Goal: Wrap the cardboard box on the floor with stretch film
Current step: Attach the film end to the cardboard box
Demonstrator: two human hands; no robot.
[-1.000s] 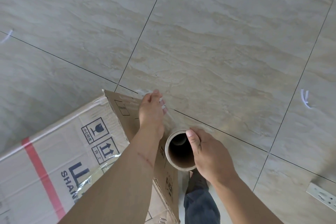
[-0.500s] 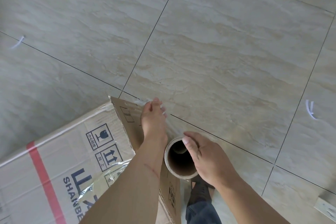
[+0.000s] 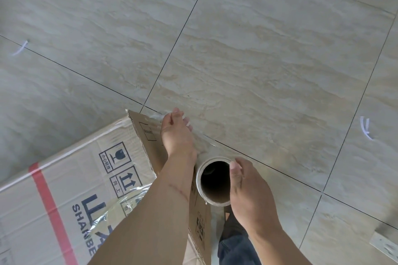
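Observation:
The cardboard box point(image 3: 71, 189) lies at the lower left, with a red tape stripe, printed symbols and loose clear film across its top. My left hand point(image 3: 175, 133) presses flat, fingers straight, against the box's end face near the upper corner, holding film there. A clear sheet of stretch film point(image 3: 206, 144) runs from under that hand to the stretch film roll point(image 3: 212, 159). The roll stands upright beside the box, its hollow cardboard core facing me. My right hand point(image 3: 252, 196) grips the roll, thumb on the rim and fingers round its far side.
Pale marbled floor tiles fill the view beyond the box. A white power strip point(image 3: 385, 245) lies at the lower right edge. Small white scraps point(image 3: 365, 128) lie on the tiles. My leg in dark trousers point(image 3: 234, 247) stands just below the roll.
The view has shifted slightly. Both hands keep their places: the left stays pressed on the box's end face, the right stays on the roll.

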